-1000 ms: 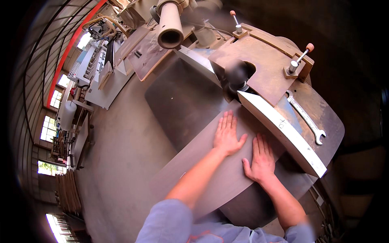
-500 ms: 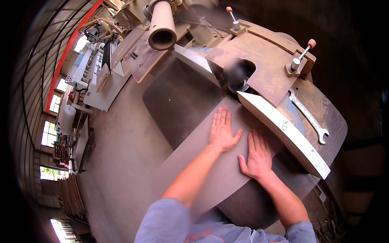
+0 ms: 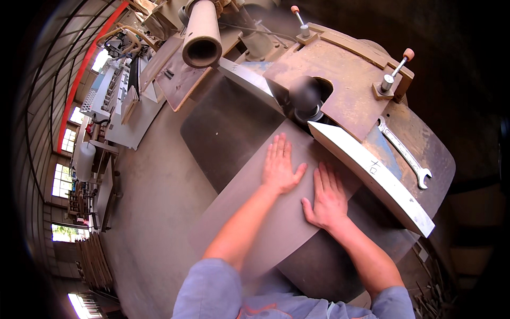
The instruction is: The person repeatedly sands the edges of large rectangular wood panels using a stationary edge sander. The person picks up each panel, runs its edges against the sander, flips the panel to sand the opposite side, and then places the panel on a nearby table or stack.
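Note:
A long flat brown board [image 3: 265,212] lies on the dark machine table [image 3: 228,127], one edge against a pale fence [image 3: 372,175]. My left hand [image 3: 280,166] rests flat on the board, fingers spread, close to the dark round cutter head [image 3: 305,95]. My right hand [image 3: 329,196] presses flat on the board just beside the fence, a little nearer to me. Neither hand grips anything.
A wrench [image 3: 404,154] lies on the rusty brown top plate [image 3: 340,69] behind the fence. Two levers with orange knobs [image 3: 408,54] stand on that plate. A tan dust pipe [image 3: 202,37] opens at the far end. Grey concrete floor [image 3: 149,202] and other machines [image 3: 117,80] are on the left.
Both hands have slid forward along the board toward the cutter head, and the board has moved with them.

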The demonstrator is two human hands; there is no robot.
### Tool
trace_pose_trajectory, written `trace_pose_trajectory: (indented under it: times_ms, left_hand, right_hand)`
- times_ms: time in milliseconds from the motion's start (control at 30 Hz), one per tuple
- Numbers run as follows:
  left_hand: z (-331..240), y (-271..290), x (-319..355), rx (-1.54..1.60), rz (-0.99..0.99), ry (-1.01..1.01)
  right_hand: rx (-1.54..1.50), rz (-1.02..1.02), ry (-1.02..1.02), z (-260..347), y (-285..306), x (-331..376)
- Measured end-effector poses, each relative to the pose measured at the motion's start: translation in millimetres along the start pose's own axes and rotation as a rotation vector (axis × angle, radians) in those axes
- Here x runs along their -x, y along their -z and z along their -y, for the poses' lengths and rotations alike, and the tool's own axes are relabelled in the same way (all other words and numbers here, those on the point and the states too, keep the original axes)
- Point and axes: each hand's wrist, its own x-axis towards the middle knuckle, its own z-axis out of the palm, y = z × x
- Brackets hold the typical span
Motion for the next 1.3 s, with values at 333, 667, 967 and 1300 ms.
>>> trace_pose_trajectory:
  times_ms: [333,667,967,1300]
  left_hand:
    - [16.7,0.1,-8.8,0.08,-0.072,-0.027]
    - [40.8,2.9,-20.6,0.103,-0.065,-0.011]
    - [61.4,2.9,-34.0,0.082,-0.077,-0.017]
    - [90.8,2.6,-51.1,0.076,-0.087,-0.011]
  right_hand:
    - [0.017,-0.006,0.009,6.4,-8.1,-16.4]
    - [0.031,-0.028,0.021,16.9,-20.4,-38.9]
    - [0.046,-0.019,0.014,23.6,-33.4,-58.6]
    - [0.057,-0.021,0.023,34.1,-46.3,-85.5]
